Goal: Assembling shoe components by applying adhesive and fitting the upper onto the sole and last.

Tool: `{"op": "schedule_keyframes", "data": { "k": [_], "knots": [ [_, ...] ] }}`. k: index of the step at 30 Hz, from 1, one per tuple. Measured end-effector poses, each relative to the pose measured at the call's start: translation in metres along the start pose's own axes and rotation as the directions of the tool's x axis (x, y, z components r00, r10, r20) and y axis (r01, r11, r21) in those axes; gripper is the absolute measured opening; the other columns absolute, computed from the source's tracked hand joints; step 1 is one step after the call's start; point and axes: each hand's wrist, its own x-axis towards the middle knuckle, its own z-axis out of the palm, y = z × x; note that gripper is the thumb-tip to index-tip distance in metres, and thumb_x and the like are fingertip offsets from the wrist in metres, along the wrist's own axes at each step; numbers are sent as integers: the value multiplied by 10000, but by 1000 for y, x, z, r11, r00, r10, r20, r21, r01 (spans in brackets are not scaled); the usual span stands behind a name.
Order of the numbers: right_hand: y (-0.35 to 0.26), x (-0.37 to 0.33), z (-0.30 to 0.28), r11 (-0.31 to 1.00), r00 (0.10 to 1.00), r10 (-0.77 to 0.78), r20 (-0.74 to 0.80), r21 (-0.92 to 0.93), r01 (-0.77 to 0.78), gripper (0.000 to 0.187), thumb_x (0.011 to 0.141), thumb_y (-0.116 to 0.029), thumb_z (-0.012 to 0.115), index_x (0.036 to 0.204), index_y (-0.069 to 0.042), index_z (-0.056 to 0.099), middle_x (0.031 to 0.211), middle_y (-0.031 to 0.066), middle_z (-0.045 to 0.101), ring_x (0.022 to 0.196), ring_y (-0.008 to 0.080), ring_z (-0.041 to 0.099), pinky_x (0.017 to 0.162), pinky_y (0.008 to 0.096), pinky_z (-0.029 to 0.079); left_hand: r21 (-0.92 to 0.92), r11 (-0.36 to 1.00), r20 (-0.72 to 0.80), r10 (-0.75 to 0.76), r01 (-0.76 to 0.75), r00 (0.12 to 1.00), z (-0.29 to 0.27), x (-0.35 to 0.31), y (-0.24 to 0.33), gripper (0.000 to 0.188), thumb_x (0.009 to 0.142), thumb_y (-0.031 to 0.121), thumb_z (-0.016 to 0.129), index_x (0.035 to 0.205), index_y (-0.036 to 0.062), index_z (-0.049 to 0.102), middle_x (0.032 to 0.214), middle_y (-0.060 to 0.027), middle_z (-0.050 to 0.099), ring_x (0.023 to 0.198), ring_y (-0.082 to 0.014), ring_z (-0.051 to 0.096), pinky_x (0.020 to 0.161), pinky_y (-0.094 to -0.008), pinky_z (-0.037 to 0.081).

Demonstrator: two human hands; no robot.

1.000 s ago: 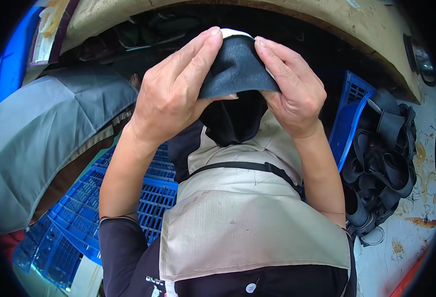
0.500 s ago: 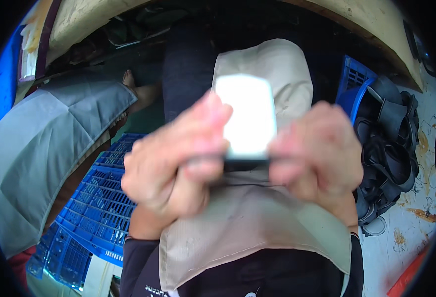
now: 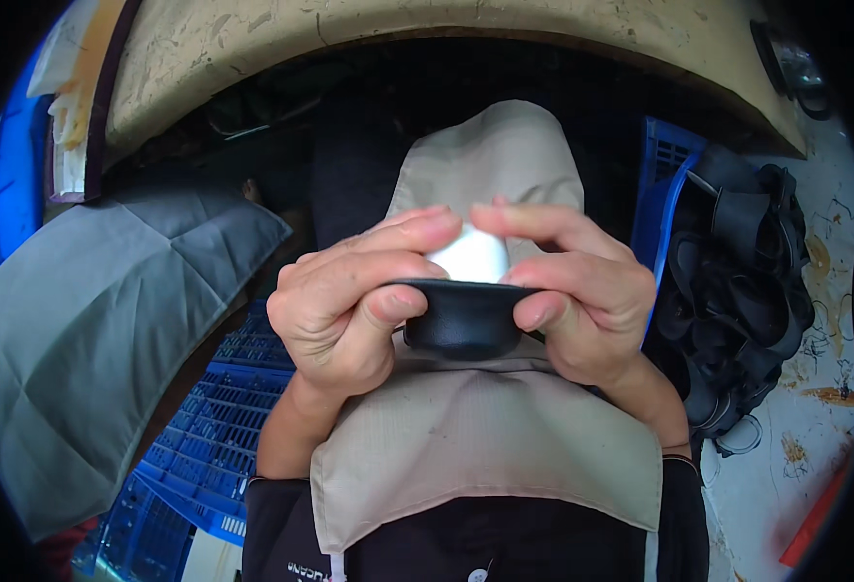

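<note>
Over my lap, both hands hold a black leather-like curved piece (image 3: 463, 315) by its two upper ends. It looks like a shoe strap or upper. Against its far side sits a smooth white piece (image 3: 475, 254); its full shape is hidden. My left hand (image 3: 344, 306) is closed, its thumb pressed on the near face of the black piece and its fingers over the white one. On the other end, my right hand (image 3: 592, 296) grips the same way, thumb in front and fingers behind and above.
A blue basket (image 3: 674, 179) heaped with black straps (image 3: 737, 276) stands at my right. Blue crates (image 3: 209, 417) are at the left, beside a grey cloth (image 3: 107, 320) over a person's lap. A worn beige tabletop edge (image 3: 427, 17) curves across the front. A beige apron (image 3: 490, 446) covers my lap.
The held piece has tilted: its broad white face showed before, and now the black face is toward me. My hands have drawn closer together. My view has shifted, showing more of the tabletop.
</note>
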Motion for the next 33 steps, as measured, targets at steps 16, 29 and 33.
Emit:
{"op": "schedule_keyframes", "data": {
  "k": [16,29,33],
  "knots": [
    [-1,38,10,894,902,429,48,121,-432,249,922,-199,776,854,38,742,890,127,741,725,160,638,667,247,503,-307,858,-214,-484,412,848,-3,12,7,167,956,90,670,1032,-53,711,958,-127,728,787,-160,620,744,-232,508],
    [12,73,30,933,977,212,4,-298,-201,137,914,-135,768,859,-22,715,706,7,659,643,65,520,581,220,419,-120,900,90,-411,419,907,-30,26,9,794,546,237,943,1210,15,568,1041,-103,642,878,-179,600,859,-299,494],
    [49,82,26,979,967,201,155,-61,-193,162,932,-172,751,863,-28,722,693,-10,646,628,70,516,579,227,424,-28,912,62,-408,410,911,-28,11,3,775,557,234,922,1211,13,569,1031,-99,637,882,-182,599,851,-295,492]
  ]
}}
